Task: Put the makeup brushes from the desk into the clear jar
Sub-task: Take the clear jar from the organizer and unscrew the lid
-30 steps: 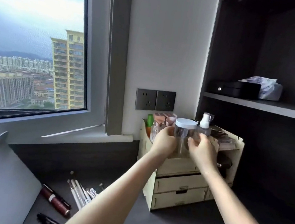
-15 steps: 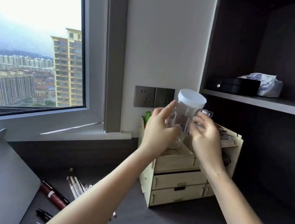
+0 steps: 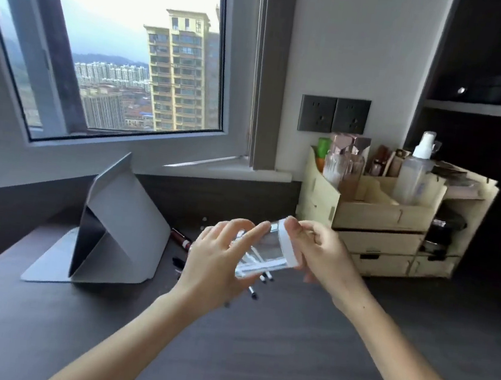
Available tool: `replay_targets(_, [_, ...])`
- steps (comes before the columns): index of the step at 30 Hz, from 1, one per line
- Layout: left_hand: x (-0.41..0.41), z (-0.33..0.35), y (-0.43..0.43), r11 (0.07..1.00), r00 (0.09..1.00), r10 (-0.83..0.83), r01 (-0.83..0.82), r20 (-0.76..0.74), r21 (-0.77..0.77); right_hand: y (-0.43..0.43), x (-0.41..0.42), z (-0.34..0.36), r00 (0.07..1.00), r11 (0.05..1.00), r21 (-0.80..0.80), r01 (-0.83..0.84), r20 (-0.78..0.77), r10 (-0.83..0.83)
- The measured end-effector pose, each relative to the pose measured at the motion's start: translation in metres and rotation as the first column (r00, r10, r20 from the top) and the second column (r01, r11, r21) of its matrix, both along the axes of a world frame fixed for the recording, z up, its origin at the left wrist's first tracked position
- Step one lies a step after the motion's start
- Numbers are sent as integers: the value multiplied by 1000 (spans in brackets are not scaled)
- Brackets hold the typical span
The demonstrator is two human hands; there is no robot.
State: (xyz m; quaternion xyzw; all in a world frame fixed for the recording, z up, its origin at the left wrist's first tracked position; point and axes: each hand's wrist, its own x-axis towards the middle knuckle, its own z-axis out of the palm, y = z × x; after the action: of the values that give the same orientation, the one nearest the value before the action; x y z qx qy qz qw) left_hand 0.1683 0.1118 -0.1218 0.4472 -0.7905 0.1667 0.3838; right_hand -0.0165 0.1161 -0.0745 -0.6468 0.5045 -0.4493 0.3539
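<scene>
A dark desk (image 3: 287, 350) ran beneath a window, with a folded grey tablet stand (image 3: 119, 231) at left and a wooden organiser (image 3: 389, 218) of bottles at right. Above the desk, the left hand (image 3: 215, 267) gripped the body of the tilted clear jar (image 3: 267, 251), while the right hand (image 3: 320, 254) clasped its white lid (image 3: 288, 244). Makeup brushes (image 3: 259, 280) lay on the desk just beneath the jar, largely hidden by both hands. The near desk lay open.

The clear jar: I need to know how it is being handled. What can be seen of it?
The clear jar looks like see-through plastic with a white lid, which is on. It is tipped on its side above the dark desk, lid toward the right. The left hand grips the body; the right hand holds the lid.
</scene>
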Motion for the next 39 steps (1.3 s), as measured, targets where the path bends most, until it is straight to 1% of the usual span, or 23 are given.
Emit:
replay_targets(2, [18, -12, 15, 999, 1000, -14, 14, -3, 37, 4, 9, -12, 986, 995, -41, -89, -148, 82])
replay_targets(4, [35, -17, 27, 998, 999, -27, 29, -24, 64, 10, 19, -23, 963, 983, -9, -184, -201, 178])
replay_targets(5, [41, -17, 32, 997, 1000, -21, 21, -7, 68, 12, 22, -27, 954, 969, 34, -243, -173, 245])
replay_targets(7, [52, -18, 40, 999, 996, 9, -13, 93, 49, 14, 26, -38, 926, 924, 132, -358, -75, 370])
replay_targets(10, [59, -23, 48, 997, 974, 73, -72, 215, -11, 20, 29, -52, 897, 872, 219, -438, 55, 438])
replay_targets(12, [54, -29, 50, 991, 967, 121, -107, 222, -76, 26, 37, -59, 908, 878, 237, -416, 164, 386])
replay_targets(14, [42, -39, 51, 983, 959, 156, -128, 238, -133, 27, 48, -60, 950, 919, 266, -292, 190, 247])
replay_targets(16, [32, -45, 49, 983, 954, 159, -131, 253, -125, 24, 56, -61, 987, 953, 269, -137, 117, 109])
replay_targets(18, [31, -44, 46, 992, 963, 124, -121, 240, -30, 20, 58, -64, 999, 977, 212, -32, 18, 29])
replay_targets(20, [36, -41, 45, 986, 991, 34, -55, 131, 157, 20, 59, -70, 991, 1000, 19, 25, -131, -22])
replay_targets(22, [40, -37, 50, 924, 992, -50, 89, -114, 372, 23, 59, -76, 948, 965, -262, 0, -307, -84])
replay_targets(23, [43, -38, 53, 890, 976, -72, 155, -204, 429, 24, 57, -76, 927, 926, -371, -68, -367, -79])
replay_targets(25, [50, -37, 55, 870, 955, -110, 226, -274, 437, 24, 50, -72, 891, 851, -450, -269, -453, 42])
replay_targets(26, [54, -36, 55, 870, 953, -121, 236, -278, 432, 22, 45, -71, 868, 823, -430, -371, -476, 143])
replay_targets(27, [58, -34, 54, 873, 958, -125, 229, -256, 431, 22, 39, -69, 848, 819, -356, -450, -458, 268])
replay_targets(28, [62, -32, 53, 876, 970, -125, 207, -210, 435, 21, 33, -66, 829, 823, -249, -511, -397, 395])
replay_targets(29, [65, -30, 52, 880, 980, -118, 177, -159, 440, 19, 27, -61, 809, 817, -162, -553, -340, 480])
replay_targets(30, [68, -28, 50, 877, 986, -106, 153, -127, 456, 18, 22, -55, 803, 812, -136, -568, -307, 511])
replay_targets(32, [74, -23, 47, 865, 984, -78, 145, -157, 481, 11, 13, -49, 851, 836, -207, -509, -270, 451])
replay_targets(33, [79, -21, 45, 867, 975, -60, 158, -216, 472, 7, 8, -50, 895, 870, -231, -436, -213, 392])
replay_targets(35, [89, -14, 42, 882, 915, -23, 208, -402, 423, -5, -4, -63, 966, 952, -169, -256, -81, 245])
replay_targets(37, [99, -12, 39, 884, 772, 21, 282, -635, 372, -17, -18, -85, 994, 992, -70, -101, -42, 99])
replay_targets(39, [103, -13, 36, 881, 583, 55, 354, -811, 314, -21, -26, -104, 999, 1000, -6, -10, -39, 10])
